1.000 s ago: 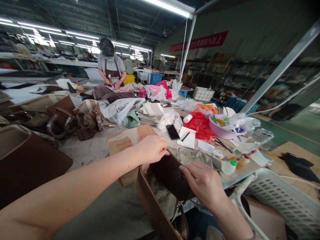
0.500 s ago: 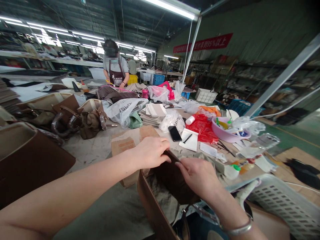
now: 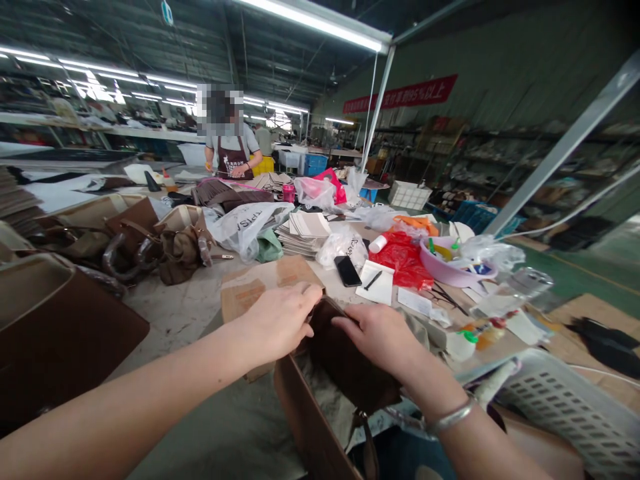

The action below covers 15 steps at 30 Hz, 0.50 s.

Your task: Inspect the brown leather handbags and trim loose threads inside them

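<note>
The bench carries one dark brown bag, met by two grips, one left grip and one right grip, with one silver bracelet between them. Also there are one black phone, one white notepad, one pen, one red plastic bag, one pink basin and one flat cardboard sheet. Add one white slatted basket and one co-worker; the brown handbags heaped at the left overlap too much to count.
</note>
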Each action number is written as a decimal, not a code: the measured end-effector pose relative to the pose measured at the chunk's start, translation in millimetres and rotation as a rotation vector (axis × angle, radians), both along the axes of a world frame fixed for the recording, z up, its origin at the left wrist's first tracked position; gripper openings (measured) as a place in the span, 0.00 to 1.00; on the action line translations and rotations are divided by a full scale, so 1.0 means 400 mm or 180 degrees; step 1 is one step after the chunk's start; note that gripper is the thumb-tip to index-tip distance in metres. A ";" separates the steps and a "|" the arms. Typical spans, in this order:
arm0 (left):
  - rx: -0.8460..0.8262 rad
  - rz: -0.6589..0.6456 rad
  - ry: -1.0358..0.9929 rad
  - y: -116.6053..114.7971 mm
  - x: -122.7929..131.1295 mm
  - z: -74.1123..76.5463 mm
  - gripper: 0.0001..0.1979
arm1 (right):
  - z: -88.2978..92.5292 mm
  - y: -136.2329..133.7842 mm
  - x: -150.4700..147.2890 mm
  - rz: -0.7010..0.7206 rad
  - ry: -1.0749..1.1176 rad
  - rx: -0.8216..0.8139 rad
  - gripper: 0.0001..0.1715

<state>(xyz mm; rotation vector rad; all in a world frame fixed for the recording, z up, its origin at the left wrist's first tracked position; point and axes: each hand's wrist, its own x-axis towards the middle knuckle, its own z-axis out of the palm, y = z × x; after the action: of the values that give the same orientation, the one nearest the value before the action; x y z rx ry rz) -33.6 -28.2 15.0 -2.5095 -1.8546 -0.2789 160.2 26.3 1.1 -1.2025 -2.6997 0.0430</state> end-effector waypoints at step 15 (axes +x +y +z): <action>0.0024 -0.0973 -0.0015 0.032 0.010 0.000 0.06 | -0.011 -0.075 0.067 -0.0485 -0.0240 0.0069 0.20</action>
<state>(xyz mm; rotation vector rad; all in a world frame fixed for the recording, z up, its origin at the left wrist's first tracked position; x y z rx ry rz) -29.7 -15.5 15.0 -2.7828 -1.4610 -0.2927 186.9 -3.8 -3.5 -1.4268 -2.6545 -0.0537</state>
